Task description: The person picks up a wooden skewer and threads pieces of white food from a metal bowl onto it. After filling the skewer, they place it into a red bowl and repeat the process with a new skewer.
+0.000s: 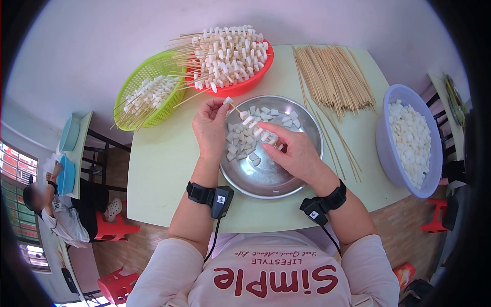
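Over the steel basin (245, 187), my right hand (296, 153) grips a bamboo skewer threaded with several white cubes (248, 121). Its bare end points up and left toward my other hand. There my left hand (208, 128) pinches a single white cube (228, 101) between thumb and fingertips, right at the skewer's tip. Loose white cubes (240, 138) lie in the basin beneath, mostly on its left and far sides. My right fingers and thumb partly cover the near end of the skewer.
A red basin (261, 77) piled with filled skewers and a green basket (146, 77) with more stand at the back. Bare bamboo skewers (335, 77) lie back right. A lavender tub (384, 138) of white cubes stands right. Another person (66, 215) sits at a table far left.
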Motion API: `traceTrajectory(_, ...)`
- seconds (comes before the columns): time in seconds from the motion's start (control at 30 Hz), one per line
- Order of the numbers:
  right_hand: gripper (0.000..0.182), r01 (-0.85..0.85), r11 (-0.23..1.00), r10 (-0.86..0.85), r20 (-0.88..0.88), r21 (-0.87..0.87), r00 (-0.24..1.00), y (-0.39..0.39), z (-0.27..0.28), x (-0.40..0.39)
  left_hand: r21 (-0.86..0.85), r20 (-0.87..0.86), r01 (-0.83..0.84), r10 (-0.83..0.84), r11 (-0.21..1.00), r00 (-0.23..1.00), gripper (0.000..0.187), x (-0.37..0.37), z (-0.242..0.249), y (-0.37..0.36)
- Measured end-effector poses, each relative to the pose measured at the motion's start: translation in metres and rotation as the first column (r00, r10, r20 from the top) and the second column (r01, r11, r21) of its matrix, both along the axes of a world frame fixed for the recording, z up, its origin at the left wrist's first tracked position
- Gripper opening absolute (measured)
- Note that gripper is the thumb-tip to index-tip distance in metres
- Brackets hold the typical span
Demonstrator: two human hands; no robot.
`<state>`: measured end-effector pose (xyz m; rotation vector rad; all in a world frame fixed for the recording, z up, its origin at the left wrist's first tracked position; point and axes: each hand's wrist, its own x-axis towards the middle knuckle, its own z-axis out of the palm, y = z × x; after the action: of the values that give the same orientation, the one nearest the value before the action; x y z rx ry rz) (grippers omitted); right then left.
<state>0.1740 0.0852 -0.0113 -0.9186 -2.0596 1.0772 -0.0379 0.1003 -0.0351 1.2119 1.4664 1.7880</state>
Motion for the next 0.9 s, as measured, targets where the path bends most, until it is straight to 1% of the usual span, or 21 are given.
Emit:
traceTrajectory(0.07,0.045,0.017,1.0,-0.016,-0.052,0.027,0.999,0.0005,-0.0047,-0.001,0.022,0.011,-0.002,0.002,1.0,1.0,0.008,-0.0001,-0.0011,0.0007)
traceTrajectory(0.17,0.045,0.012,1.0,-0.012,-0.033,0.0,0.999,0.0001,-0.0016,0.0002,0.031,0.011,-0.013,0.013,0.999,1.0,0.008,0.0001,-0.0015,0.0009)
traceTrajectory(0.37,0.044,0.015,1.0,-0.014,-0.058,0.017,0.998,0.0003,-0.0048,-0.0008,0.048,0.022,0.002,-0.003,0.999,1.0,0.008,0.0003,-0.0026,0.0013)
traceTrajectory(0.57,0.044,0.015,1.0,-0.015,-0.039,0.013,0.999,0.0,-0.0033,-0.0004,0.041,0.016,0.001,-0.001,0.999,1.0,0.008,0.0002,-0.0019,0.001)
traceTrajectory(0.67,0.044,0.016,1.0,-0.015,-0.054,0.006,0.998,-0.0001,-0.0038,-0.0001,0.029,0.002,-0.004,0.004,1.0,1.0,0.008,0.0006,-0.0014,0.0007)
traceTrajectory(0.77,0.044,0.018,1.0,-0.017,-0.05,0.017,0.999,-0.0002,-0.0028,-0.0001,0.053,-0.014,-0.013,0.013,0.998,1.0,0.009,0.0003,-0.0035,0.0009)
traceTrajectory(0.83,0.044,0.019,1.0,-0.018,-0.057,0.002,0.998,-0.0009,-0.0016,-0.0005,0.027,-0.081,-0.041,0.043,0.999,0.996,0.01,-0.0009,-0.0053,0.001)
traceTrajectory(0.9,0.044,0.019,1.0,-0.02,-0.065,-0.013,0.998,-0.0008,-0.0017,-0.0008,0.041,-0.102,-0.05,0.054,0.998,0.993,0.011,-0.0004,-0.0071,0.0018)
